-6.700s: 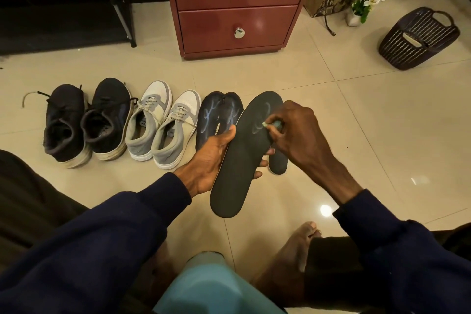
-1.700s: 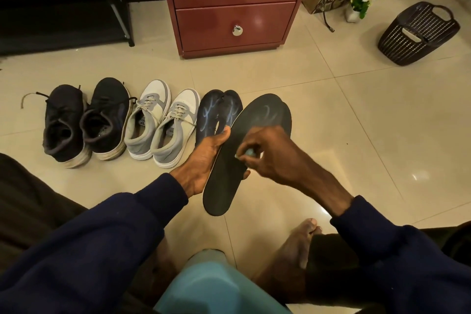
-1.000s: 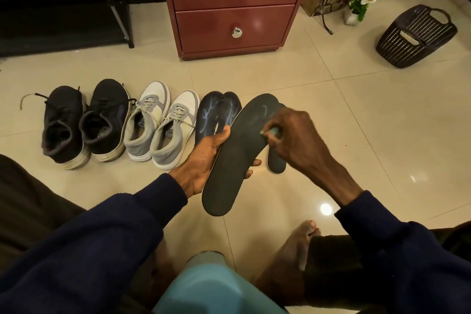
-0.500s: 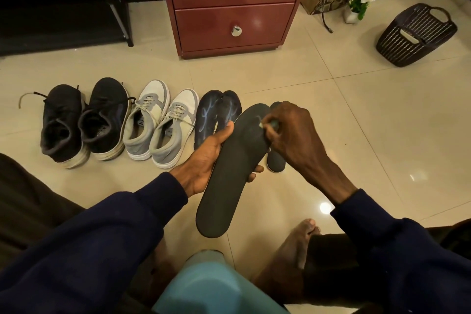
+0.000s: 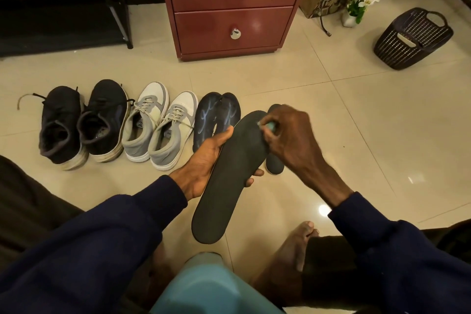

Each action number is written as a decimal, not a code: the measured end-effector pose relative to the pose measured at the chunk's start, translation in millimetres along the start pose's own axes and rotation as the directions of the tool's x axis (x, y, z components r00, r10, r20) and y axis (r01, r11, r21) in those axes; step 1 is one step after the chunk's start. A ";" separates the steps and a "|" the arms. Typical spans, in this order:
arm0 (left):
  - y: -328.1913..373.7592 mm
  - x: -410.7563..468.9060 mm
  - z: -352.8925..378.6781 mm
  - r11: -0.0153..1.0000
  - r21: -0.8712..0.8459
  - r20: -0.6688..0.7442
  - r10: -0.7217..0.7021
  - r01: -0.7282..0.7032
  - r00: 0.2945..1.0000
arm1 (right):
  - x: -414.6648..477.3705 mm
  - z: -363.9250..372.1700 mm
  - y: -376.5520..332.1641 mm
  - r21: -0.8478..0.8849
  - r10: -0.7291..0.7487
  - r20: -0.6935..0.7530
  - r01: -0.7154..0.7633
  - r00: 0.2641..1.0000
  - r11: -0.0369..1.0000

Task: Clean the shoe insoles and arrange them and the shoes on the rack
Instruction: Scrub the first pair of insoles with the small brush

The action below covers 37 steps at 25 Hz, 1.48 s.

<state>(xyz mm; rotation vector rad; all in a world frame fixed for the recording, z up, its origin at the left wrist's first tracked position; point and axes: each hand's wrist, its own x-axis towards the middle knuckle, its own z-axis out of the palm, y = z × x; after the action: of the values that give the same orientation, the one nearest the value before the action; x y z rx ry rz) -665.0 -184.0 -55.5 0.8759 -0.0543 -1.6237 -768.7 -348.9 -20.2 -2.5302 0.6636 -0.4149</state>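
The left hand (image 5: 204, 160) cradles a black insole (image 5: 229, 181) from beneath, thumb curled over its left edge and fingertips (image 5: 254, 176) poking out past the right edge, heel end toward the person. The right hand (image 5: 288, 140) pinches a small pale-teal wad (image 5: 270, 126) (cloth or sponge, too small to tell) between thumb and curled fingers, pressed onto the insole's toe end. A second insole (image 5: 275, 167) lies on the tiled floor (image 5: 356, 135) beneath the right hand. Left of it stand a row of dark shoes with pale blue streaks (image 5: 206, 119), grey-and-white sneakers (image 5: 173, 132) and black sneakers (image 5: 104, 119). The black rack (image 5: 51, 33) stands beyond them, beside a red-brown drawer cabinet (image 5: 229, 7).
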 end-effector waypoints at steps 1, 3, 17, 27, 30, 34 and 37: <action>-0.5 -0.2 -0.8 1.000 0.002 -0.004 0.003 -0.003 1.000 | -7.2 4.1 -9.3 0.058 -0.041 0.094 0.035 0.995 0.998; -0.9 0.3 -4.2 1.000 0.019 -0.022 0.016 -0.015 1.000 | -17.2 9.0 -23.4 0.141 -0.117 0.272 0.081 0.955 0.987; 1.2 0.6 -2.8 1.000 0.023 -0.043 0.018 -0.017 0.999 | -1.4 -0.2 -10.3 -0.019 0.024 0.124 -0.022 0.992 1.000; -0.3 0.6 -4.8 1.000 0.005 -0.119 0.025 -0.025 0.993 | -3.2 4.0 -8.8 -0.066 0.048 0.168 -0.037 0.985 0.997; -0.8 0.7 -4.7 1.000 0.004 -0.122 0.022 -0.021 0.992 | -0.3 -1.9 2.2 -0.113 0.186 0.080 -0.177 0.979 0.978; -0.6 -1.9 -3.9 0.999 -0.008 -0.155 0.032 -0.033 0.987 | -20.7 6.9 -27.5 0.095 -0.008 0.324 -0.024 0.946 0.995; -0.6 0.4 -3.0 0.999 0.005 -0.131 0.032 -0.031 0.991 | -6.6 1.7 -15.2 -0.003 0.039 0.218 -0.039 0.975 0.999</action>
<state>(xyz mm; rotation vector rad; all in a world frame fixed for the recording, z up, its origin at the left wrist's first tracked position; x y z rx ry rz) -663.8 -183.0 -58.1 0.9772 0.0218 -1.5334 -767.8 -333.2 -14.7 -2.5094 0.6263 -0.1212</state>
